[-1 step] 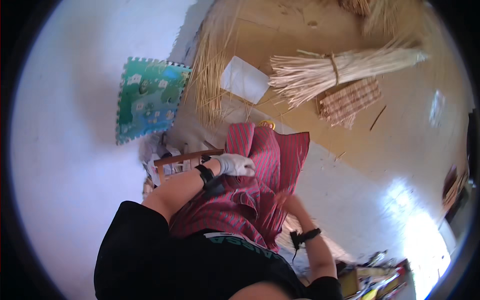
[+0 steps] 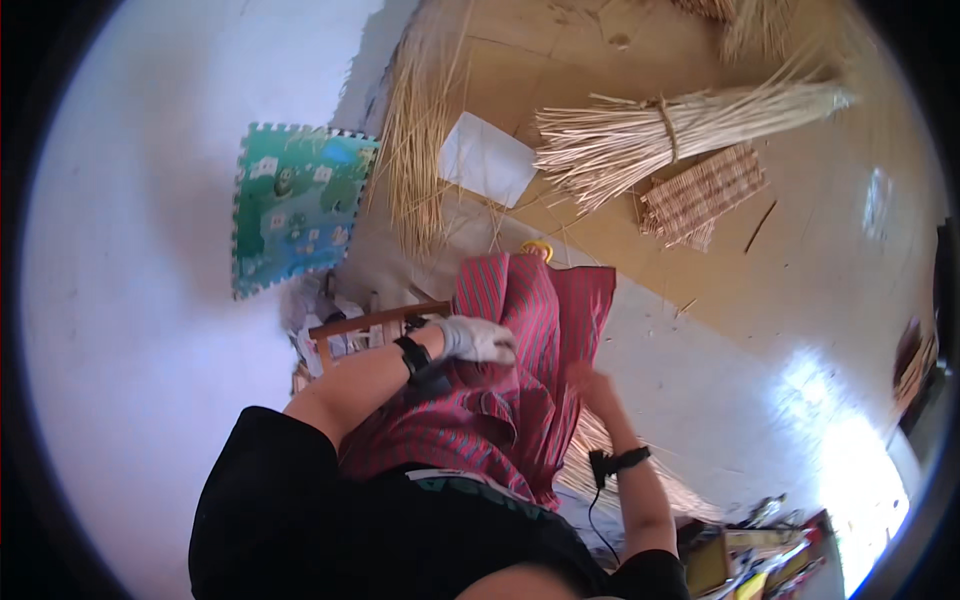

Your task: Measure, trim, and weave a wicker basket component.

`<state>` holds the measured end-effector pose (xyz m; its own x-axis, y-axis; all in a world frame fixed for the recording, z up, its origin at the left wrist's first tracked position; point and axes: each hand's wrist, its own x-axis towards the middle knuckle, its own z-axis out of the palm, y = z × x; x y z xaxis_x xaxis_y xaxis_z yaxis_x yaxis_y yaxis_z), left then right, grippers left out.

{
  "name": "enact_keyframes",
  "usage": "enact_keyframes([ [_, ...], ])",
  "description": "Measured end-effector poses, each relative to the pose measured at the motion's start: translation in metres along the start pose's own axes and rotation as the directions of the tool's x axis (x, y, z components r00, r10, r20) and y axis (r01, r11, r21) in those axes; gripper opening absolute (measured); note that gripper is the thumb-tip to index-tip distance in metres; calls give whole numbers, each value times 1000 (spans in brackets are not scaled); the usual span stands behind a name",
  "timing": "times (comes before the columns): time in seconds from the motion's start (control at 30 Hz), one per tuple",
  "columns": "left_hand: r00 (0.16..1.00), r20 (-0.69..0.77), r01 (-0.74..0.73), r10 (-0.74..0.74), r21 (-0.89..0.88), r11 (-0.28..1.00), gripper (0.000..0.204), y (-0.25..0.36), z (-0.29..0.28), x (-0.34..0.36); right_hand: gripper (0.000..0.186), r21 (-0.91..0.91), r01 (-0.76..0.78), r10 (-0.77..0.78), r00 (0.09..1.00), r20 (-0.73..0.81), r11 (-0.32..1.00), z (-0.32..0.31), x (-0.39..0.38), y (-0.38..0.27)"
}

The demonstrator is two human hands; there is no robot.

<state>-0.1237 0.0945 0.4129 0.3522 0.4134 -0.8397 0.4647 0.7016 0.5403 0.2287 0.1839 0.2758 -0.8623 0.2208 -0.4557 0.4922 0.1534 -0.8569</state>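
A red cloth (image 2: 535, 320) with thin stripes lies over my lap and hangs down in front. My left hand (image 2: 485, 341), in a pale glove, is over the cloth's middle with its fingers curled in. Whatever those fingers hold, if anything, is hidden. At the cloth's right side is my bare right hand (image 2: 592, 384); its fingers are blurred, so their grip is unclear. Both wrists wear black bands, and a thin cord hangs from the right one. Beside my right forearm, pale straw-like stalks (image 2: 655, 480) lie low down.
On the floor ahead rest a tied bundle of stalks (image 2: 625, 145), a woven checked piece (image 2: 705, 195), a white sheet (image 2: 487, 160) and loose stalks (image 2: 412, 150). A wooden frame (image 2: 385, 318) and a green foam mat (image 2: 300, 205) are at left. Assorted objects (image 2: 750, 560) crowd the lower right.
My right hand has lifted slightly up and to the right along the cloth's edge. My gloved left hand has shifted slightly to the right and down. The whole view has tilted a little.
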Motion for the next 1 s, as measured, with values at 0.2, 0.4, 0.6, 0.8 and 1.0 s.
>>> enact_keyframes([
  [0.2,964,250,-128,95,119,985,54,7,51,109,22,344,-420,543,672,-504,840,-43,97,123],
  [0.4,970,240,-100,18,335,937,51,5,76,203,25,598,-334,670,530,-520,729,-15,121,308],
  [0.6,967,219,12,-127,464,886,55,-25,55,203,29,623,-365,718,434,-544,692,-10,220,379],
  [0.8,975,113,-211,191,203,956,53,49,2,204,14,829,235,770,306,-559,508,-125,286,428],
  [1.0,963,146,-268,225,495,826,59,65,4,232,15,795,486,877,108,-468,364,-189,313,436],
])
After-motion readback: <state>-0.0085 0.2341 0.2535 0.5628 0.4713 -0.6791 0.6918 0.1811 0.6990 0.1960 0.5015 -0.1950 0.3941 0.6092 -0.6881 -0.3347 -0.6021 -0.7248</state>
